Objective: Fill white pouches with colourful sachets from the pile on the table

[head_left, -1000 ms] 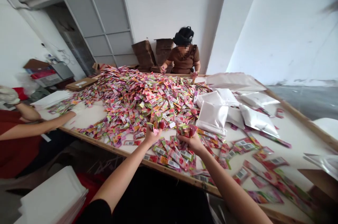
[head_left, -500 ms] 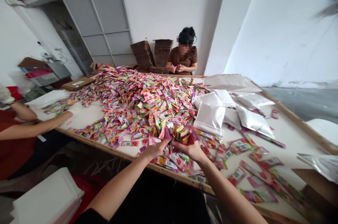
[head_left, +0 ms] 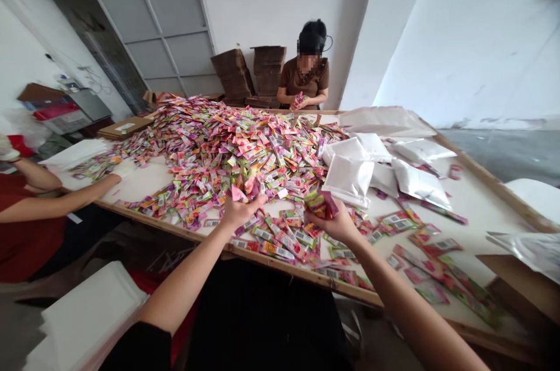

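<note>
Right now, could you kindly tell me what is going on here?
The person's left grip and right grip each hold a bunch of small colourful packets, the two bunches apart, above the table. A large heap of similar packets lies ahead, with white pouches to its right. Opposite, a co-worker in brown also holds packets.

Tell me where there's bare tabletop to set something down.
On the right, tabletop between silvery pouches and wooden rim. Left, a patch between packet heap and a co-worker's glove. The heap crowds the middle.
</note>
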`<state>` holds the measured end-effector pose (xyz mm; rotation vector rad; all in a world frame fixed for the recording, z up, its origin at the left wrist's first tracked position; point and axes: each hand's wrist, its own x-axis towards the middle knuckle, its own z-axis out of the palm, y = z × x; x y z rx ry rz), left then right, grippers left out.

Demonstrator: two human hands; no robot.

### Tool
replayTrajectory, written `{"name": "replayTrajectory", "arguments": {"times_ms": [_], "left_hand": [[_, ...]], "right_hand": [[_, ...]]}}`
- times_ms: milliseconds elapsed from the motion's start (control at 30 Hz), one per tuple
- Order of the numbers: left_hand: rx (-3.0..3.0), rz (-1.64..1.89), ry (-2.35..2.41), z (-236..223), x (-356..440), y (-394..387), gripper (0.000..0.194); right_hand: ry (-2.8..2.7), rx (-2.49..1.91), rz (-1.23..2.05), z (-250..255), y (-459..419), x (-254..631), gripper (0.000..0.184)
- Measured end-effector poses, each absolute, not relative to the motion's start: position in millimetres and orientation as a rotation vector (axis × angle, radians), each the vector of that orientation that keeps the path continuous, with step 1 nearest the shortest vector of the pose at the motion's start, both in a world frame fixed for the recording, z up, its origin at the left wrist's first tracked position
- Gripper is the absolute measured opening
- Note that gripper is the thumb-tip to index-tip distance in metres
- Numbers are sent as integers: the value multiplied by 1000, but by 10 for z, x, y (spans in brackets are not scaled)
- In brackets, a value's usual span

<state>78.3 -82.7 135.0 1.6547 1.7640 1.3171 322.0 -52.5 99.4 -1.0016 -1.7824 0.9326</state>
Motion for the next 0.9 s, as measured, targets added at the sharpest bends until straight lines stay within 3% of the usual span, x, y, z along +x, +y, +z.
{"name": "replayTrajectory", "arguments": {"times_ms": [200, 500, 667, 900], "left_hand": [[1594, 1352, 1829, 1219, 281, -784, 29], [1787, 786, 1992, 807, 60, -772, 20], [1898, 416, 2045, 496, 75, -641, 37], [1855, 162, 2081, 189, 181, -563, 48]], "right_hand": [[-1963, -1159, 918, 654, -537, 3459, 20], [-2019, -1194, 948, 513, -568, 3324, 16], [-2189, -1335, 681, 399, -609, 3125, 9], [-2477, -1534, 531, 136, -795, 2698, 29]]}}
